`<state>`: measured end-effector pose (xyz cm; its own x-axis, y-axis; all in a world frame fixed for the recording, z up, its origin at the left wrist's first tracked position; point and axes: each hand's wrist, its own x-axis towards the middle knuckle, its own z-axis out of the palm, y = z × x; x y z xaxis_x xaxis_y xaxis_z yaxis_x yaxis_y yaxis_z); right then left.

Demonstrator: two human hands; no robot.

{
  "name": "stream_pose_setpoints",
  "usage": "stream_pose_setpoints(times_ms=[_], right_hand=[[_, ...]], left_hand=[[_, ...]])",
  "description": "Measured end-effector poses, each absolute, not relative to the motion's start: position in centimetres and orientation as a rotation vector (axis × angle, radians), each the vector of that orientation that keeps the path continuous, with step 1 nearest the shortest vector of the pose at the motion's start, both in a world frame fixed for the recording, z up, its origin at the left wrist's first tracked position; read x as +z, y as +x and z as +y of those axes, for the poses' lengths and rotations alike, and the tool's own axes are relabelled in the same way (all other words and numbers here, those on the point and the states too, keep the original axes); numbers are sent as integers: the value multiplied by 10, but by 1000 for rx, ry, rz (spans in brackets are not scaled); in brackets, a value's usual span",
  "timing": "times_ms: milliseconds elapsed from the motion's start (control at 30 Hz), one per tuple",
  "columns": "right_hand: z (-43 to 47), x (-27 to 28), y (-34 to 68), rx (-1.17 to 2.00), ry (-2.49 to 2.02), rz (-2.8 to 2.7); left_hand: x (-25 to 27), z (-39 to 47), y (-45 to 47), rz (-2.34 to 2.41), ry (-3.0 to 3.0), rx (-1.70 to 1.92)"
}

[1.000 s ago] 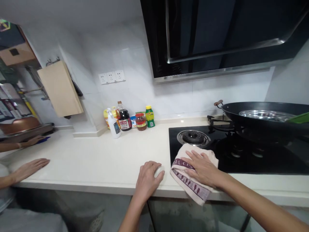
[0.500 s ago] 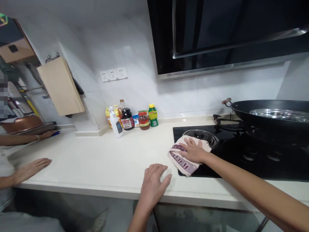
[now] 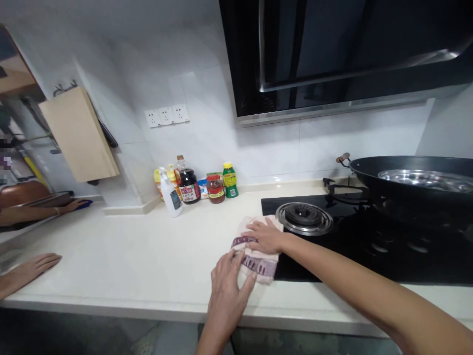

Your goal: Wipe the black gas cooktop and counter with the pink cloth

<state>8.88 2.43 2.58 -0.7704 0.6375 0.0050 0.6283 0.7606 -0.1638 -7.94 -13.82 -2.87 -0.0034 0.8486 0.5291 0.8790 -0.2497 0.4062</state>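
Observation:
A pale pink towel (image 3: 263,268) with a purple patterned band lies over the counter and the left edge of the black gas stove (image 3: 354,256). My right hand (image 3: 265,237) rests flat on top of it, fingers stretched out and spread. Just left of the towel, my left hand (image 3: 229,281) is open above the counter, thumb apart. Its fingertips overlap the towel's left side in view; whether they touch it I cannot tell. The left burner (image 3: 303,216) shows its round cap and metal ring, with no pan support on it.
Along the wall stand a white spray bottle (image 3: 170,195), soy sauce bottle (image 3: 189,190), red-lidded jar (image 3: 215,190) and green yellow-capped bottle (image 3: 230,182). A large wok (image 3: 364,170) sits on the right burner under the range hood (image 3: 343,54). At left, another person's hand (image 3: 37,268) rests on the counter.
My right hand has slid the towel left off the burner, partly onto the counter. My left hand has moved slightly down and left; the towel now reaches it. The view has shifted slightly.

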Motion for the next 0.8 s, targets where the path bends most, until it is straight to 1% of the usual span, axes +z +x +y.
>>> stream_pose_setpoints(times_ms=[167, 333, 500, 800], right_hand=[[69, 25, 105, 29, -1383, -2660], [74, 23, 121, -151, -1547, -2468], [48, 18, 141, -203, -1525, -2474], [-10, 8, 215, -167, -1452, -2522]], left_hand=[[-28, -136, -82, -1908, -2241, -1033], [-28, -134, -84, -1915, -2239, -1027], [-29, -133, -84, -1897, -2251, -1021], [-28, -134, -84, -1889, -2267, -967]])
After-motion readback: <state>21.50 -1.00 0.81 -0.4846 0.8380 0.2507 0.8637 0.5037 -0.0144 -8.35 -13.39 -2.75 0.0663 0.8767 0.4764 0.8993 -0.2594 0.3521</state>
